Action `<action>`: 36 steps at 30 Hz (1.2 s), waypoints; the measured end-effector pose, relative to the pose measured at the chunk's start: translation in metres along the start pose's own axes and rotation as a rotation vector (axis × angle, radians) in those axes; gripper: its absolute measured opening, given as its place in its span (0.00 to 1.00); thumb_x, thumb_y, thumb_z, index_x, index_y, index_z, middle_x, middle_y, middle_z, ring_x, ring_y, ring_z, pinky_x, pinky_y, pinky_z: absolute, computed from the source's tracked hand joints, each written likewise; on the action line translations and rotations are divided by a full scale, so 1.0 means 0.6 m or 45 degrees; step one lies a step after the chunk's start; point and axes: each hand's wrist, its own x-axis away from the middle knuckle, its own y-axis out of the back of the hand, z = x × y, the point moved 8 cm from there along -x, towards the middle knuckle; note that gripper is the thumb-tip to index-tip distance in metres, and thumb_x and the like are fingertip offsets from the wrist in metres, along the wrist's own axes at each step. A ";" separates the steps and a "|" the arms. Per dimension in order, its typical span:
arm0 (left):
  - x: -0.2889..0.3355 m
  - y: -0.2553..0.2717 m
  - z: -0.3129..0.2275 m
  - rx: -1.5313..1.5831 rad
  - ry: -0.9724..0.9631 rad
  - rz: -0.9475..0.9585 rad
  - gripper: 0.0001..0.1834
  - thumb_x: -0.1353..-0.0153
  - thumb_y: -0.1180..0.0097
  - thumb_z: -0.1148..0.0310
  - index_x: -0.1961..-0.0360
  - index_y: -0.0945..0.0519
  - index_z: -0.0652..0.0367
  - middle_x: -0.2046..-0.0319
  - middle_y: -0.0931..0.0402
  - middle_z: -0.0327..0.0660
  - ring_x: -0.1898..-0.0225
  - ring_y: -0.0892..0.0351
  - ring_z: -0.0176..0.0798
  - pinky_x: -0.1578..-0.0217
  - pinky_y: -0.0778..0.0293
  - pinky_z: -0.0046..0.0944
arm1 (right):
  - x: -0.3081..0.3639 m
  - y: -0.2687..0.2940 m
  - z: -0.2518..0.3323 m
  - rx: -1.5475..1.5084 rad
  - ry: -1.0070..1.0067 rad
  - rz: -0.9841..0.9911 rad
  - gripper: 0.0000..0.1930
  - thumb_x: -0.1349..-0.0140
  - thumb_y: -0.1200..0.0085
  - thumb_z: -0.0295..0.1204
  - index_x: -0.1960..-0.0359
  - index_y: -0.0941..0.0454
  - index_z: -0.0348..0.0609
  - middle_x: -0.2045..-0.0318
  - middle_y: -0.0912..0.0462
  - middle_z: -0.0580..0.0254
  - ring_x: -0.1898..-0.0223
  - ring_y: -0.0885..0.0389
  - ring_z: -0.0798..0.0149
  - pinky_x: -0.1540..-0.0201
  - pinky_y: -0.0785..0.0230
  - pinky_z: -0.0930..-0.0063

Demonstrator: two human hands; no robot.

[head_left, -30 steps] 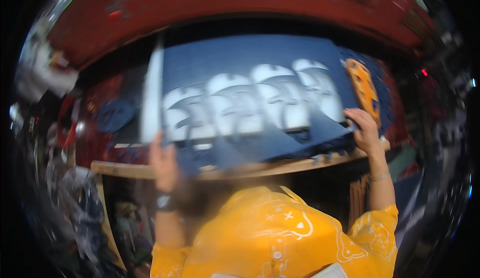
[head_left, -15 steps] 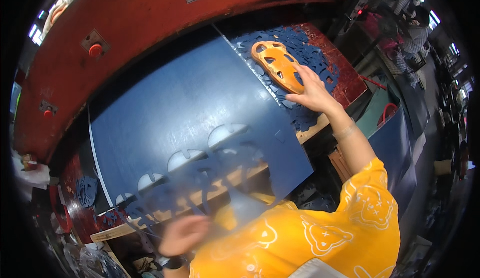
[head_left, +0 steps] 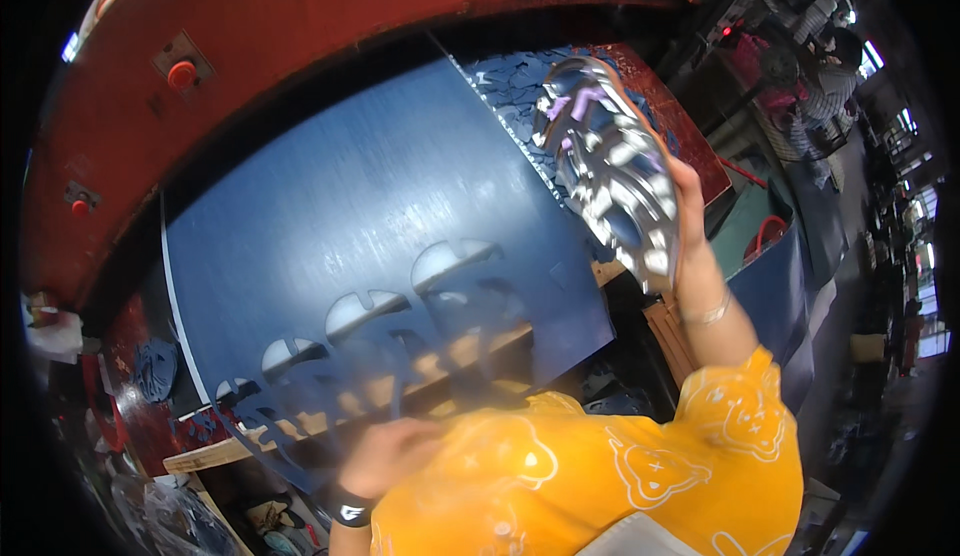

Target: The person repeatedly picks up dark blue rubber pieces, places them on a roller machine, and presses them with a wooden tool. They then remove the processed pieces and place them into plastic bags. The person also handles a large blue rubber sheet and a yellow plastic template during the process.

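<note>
A red machine beam [head_left: 300, 16] arched beyond a blue sheet [head_left: 370, 186] with cut-outs [head_left: 438, 259]. Over dark-blue scraps [head_left: 505, 81] to its right, a sole-shaped die [head_left: 603, 191], silvery underside showing, was gripped by the right hand [head_left: 690, 199]. Whether the blurred left hand [head_left: 385, 456], near the cut-outs, held anything, I couldn't tell.

Right forearm [head_left: 727, 339], bare below a short yellow cloth sleeve [head_left: 742, 411] with white line prints, reaches forward and to the right; thin pale bracelet [head_left: 710, 312] at its wrist; bare right hand [head_left: 689, 211] raised in a grip, digits partly hidden; bare left hand [head_left: 392, 456] low before the torso, fingers pointing rightward, blurred, grip unclear; black band [head_left: 350, 509] on left wrist.
</note>
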 end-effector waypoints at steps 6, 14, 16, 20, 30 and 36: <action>-0.026 0.000 -0.031 0.604 0.070 0.087 0.15 0.32 0.52 0.72 0.48 0.23 0.66 0.61 0.18 0.44 0.63 0.19 0.33 0.60 0.22 0.31 | 0.087 -0.044 -0.180 -0.860 -0.156 0.109 0.48 0.44 0.56 0.64 0.30 0.47 0.42 0.36 0.40 0.34 0.38 0.36 0.36 0.39 0.36 0.48; -0.148 -0.120 -0.153 1.069 0.016 0.473 0.38 0.29 0.62 0.45 0.29 0.49 0.61 0.33 0.41 0.45 0.36 0.38 0.41 0.43 0.33 0.43 | 0.091 -0.020 -0.140 -0.191 0.485 0.161 0.49 0.46 0.44 0.54 0.30 0.51 0.38 0.35 0.43 0.30 0.35 0.39 0.36 0.35 0.38 0.49; -0.141 -0.099 -0.202 1.036 -0.237 0.518 0.41 0.31 0.62 0.41 0.29 0.49 0.62 0.32 0.43 0.45 0.33 0.41 0.41 0.41 0.35 0.44 | 0.107 -0.027 -0.118 -0.119 0.703 0.179 0.49 0.46 0.44 0.54 0.30 0.51 0.38 0.35 0.43 0.31 0.35 0.39 0.36 0.35 0.37 0.50; -0.104 -0.039 -0.265 0.501 -0.697 0.432 0.44 0.32 0.61 0.40 0.28 0.53 0.63 0.30 0.46 0.47 0.29 0.47 0.43 0.35 0.44 0.43 | 0.139 -0.054 -0.082 -0.104 1.058 0.230 0.48 0.46 0.44 0.53 0.30 0.51 0.39 0.35 0.43 0.31 0.35 0.39 0.35 0.36 0.35 0.51; 0.032 0.161 -0.121 -0.445 -0.832 -0.304 0.26 0.42 0.42 0.73 0.41 0.28 0.61 0.52 0.22 0.54 0.48 0.23 0.54 0.46 0.29 0.43 | 0.076 -0.286 -0.151 0.089 0.895 0.312 0.46 0.46 0.45 0.51 0.31 0.48 0.39 0.39 0.37 0.33 0.41 0.30 0.38 0.46 0.24 0.61; 0.189 0.417 0.106 -0.942 -0.455 -1.167 0.21 0.48 0.38 0.70 0.50 0.21 0.60 0.48 0.24 0.49 0.40 0.31 0.53 0.40 0.34 0.46 | -0.027 -0.395 -0.265 0.908 0.397 0.293 0.47 0.59 0.33 0.41 0.35 0.36 0.35 0.44 0.28 0.51 0.50 0.25 0.66 0.47 0.33 0.75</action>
